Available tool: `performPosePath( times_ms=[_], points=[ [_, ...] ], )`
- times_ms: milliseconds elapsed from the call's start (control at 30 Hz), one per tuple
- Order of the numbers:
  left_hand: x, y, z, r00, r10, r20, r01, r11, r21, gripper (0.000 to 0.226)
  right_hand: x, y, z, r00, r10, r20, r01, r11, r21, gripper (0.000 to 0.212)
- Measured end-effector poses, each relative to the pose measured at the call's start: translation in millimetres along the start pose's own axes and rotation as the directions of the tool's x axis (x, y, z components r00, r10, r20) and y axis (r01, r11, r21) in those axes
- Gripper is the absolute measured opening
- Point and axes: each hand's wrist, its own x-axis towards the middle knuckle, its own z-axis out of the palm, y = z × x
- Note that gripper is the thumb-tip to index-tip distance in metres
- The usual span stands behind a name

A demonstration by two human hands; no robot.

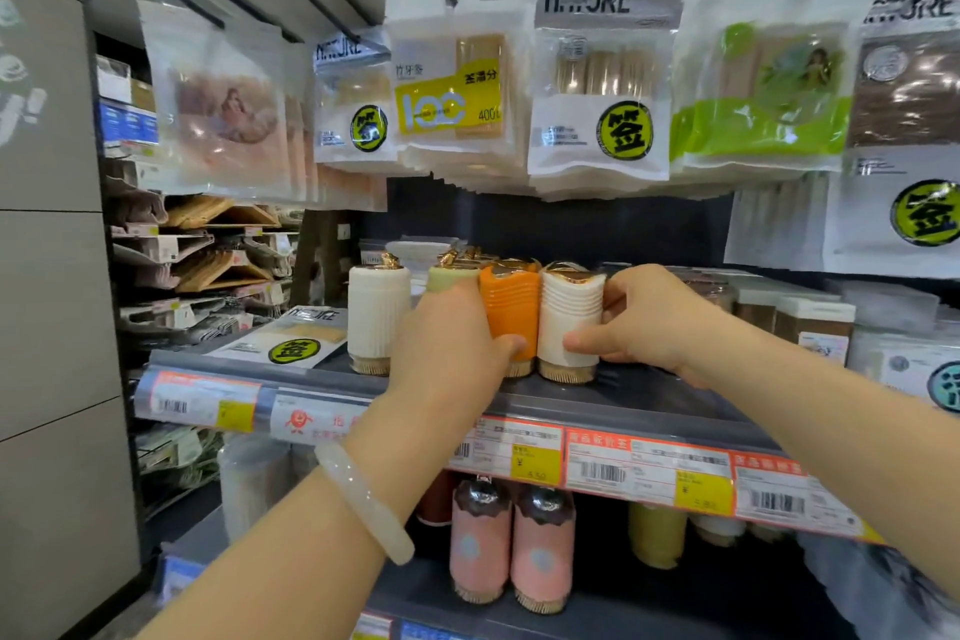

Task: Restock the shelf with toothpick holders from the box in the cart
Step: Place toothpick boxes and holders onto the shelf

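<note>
Several toothpick holders with gold tops stand in a row on the dark shelf. A white holder stands alone at the left. My left hand wraps a pale green holder, and its thumb touches the orange holder beside it. My right hand grips a second white holder next to the orange one, thumb in front and fingers behind. The box and the cart are out of view.
Hanging packs of toothpicks crowd the space just above the holders. A flat pack lies on the shelf's left end. Clear boxes stand on the right. Pink holders fill the shelf below. Price tags line the shelf edge.
</note>
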Motion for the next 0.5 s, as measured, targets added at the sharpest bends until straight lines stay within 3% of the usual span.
performPosePath(
  times_ms=[500],
  points=[
    [3.0,-5.4,2.9,0.997,0.044,0.056,-0.048,0.997,0.067,0.030,-8.3,2.8,10.4,0.997,0.021,-0.075,-0.032,0.988,-0.152,0.038]
  ],
)
